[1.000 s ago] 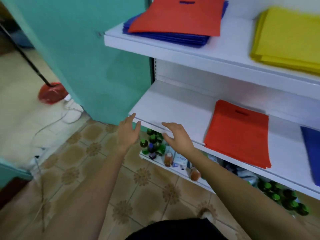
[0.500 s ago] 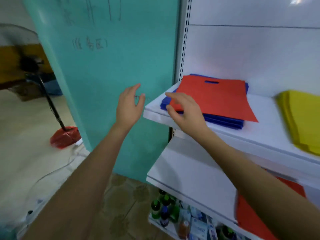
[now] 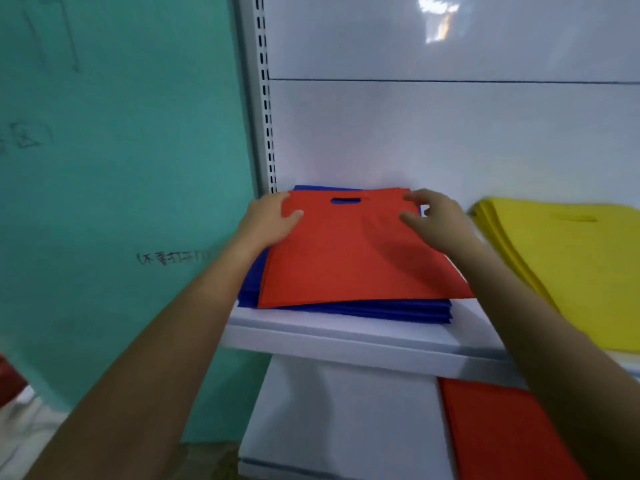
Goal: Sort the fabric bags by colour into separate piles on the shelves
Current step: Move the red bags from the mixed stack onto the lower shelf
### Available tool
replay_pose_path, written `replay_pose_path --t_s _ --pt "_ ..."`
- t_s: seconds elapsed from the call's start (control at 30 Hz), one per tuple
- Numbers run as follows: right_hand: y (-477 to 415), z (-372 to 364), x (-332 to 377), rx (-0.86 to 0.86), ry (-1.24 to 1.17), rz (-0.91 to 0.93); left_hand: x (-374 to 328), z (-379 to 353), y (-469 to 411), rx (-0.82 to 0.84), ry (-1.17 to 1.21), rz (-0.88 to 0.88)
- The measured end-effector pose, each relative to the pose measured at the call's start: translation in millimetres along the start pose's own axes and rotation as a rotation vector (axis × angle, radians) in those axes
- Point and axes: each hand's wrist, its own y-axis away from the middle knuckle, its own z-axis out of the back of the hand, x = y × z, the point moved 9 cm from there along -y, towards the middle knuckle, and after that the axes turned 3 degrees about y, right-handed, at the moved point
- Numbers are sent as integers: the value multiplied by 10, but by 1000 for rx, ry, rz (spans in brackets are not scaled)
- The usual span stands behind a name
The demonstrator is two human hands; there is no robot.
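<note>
A red fabric bag with a cut-out handle lies on top of a pile of blue bags on the upper white shelf. My left hand holds the red bag's far left corner, thumb on top and fingers hidden behind the edge. At the far right corner my right hand pinches the bag, with the thumb lying on the fabric. A pile of yellow bags sits to the right on the same shelf. Another red bag lies on the lower shelf.
A teal panel with handwriting stands directly left of the shelving. The slotted metal upright and the white back wall close off the shelf behind the blue pile. Bare white shelf shows left of the lower red bag.
My view has risen from the lower shelf to the upper one. Both hands moved up and forward, from the lower shelf's edge to the far corners of the red bag, and took hold of it.
</note>
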Motion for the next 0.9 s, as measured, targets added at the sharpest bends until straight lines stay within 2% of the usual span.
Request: replay_pose_path --t_s 0.13,0.23,0.4,0.63,0.9 --pt "115 -116 -387 10 38 -142 177 -336 -164 166 -38 101" --pt "159 -237 -520 64 56 -213 244 -395 -215 128 -74 94" --pt "181 -231 -573 34 27 -268 204 -382 -147 104 -30 100" --pt "189 -125 -475 -68 70 -135 121 -317 -140 49 28 -9" --pt "255 60 -291 -173 7 -15 -55 -142 -93 -57 259 -177"
